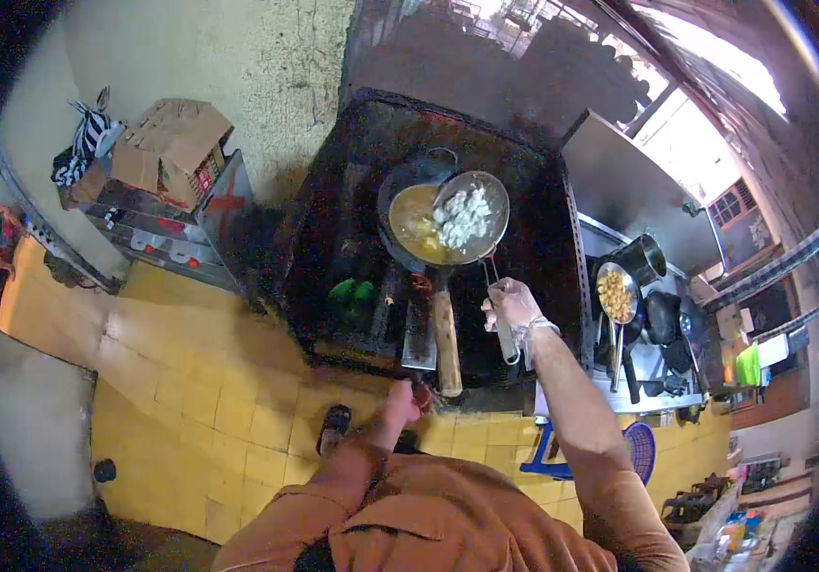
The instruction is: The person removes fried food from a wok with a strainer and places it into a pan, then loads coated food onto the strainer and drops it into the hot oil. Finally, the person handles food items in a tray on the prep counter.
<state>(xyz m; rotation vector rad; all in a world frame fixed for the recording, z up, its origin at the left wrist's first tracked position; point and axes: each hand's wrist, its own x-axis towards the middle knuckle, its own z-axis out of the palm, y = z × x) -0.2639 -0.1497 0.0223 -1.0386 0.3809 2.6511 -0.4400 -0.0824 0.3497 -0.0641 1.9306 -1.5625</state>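
Observation:
My right hand [514, 310], in a clear plastic glove, is closed round the handle of a round strainer [497, 198]. The strainer holds pale, whitish food pieces [466, 219] and sits over the right side of a wok [398, 250]. Yellowish-brown liquid [411, 212] with some foam fills the wok, whose wooden handle [446, 348] points toward me. Down at the stove's front edge, left of that handle, my bare left hand [404, 404] is curled closed. What its fingers grip, if anything, I cannot make out.
The dark stove [333, 315] surrounds the wok, with green objects [350, 291] on its left. To the right, a strainer of browned pieces [615, 296] rests among dark pans [662, 319] on a steel counter. A cardboard box [176, 143] tops a left-hand cabinet; a blue plastic chair [547, 458] stands below.

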